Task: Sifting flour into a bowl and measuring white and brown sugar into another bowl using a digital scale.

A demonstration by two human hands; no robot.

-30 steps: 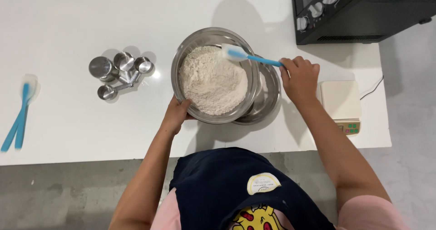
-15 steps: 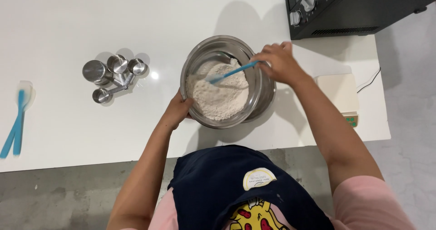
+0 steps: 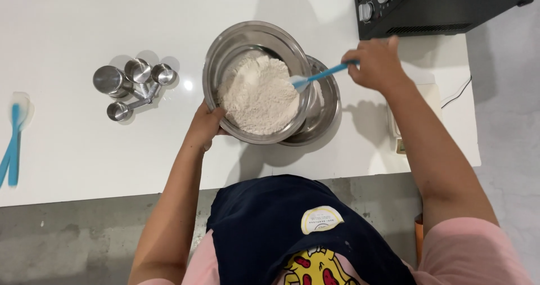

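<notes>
View from above, over my own arms. My left hand (image 3: 205, 129) grips the near-left rim of a steel mixing bowl (image 3: 225, 49), fingers closed around the edge, the bowl tipped up toward the right. The bowl holds a mound of white flour (image 3: 257, 96) and overlaps a second steel bowl (image 3: 327, 102), which sits just behind and to its right on the white table (image 3: 67, 32). My right hand (image 3: 378, 64) is closed on the blue handle of a spatula (image 3: 320, 75); its pale blade rests at the right edge of the flour, touching the upper bowl's rim. A small scale (image 3: 430, 102) lies under my right forearm, mostly hidden. Left of the bowls stands a cluster of steel measuring cups (image 3: 132, 85), apart from my left hand. At the far left edge of the table lies a second blue spatula (image 3: 14, 136), blurred. A black oven (image 3: 450, 4) occupies the far right corner. I wear a dark apron (image 3: 264, 223) over a pink shirt.
</notes>
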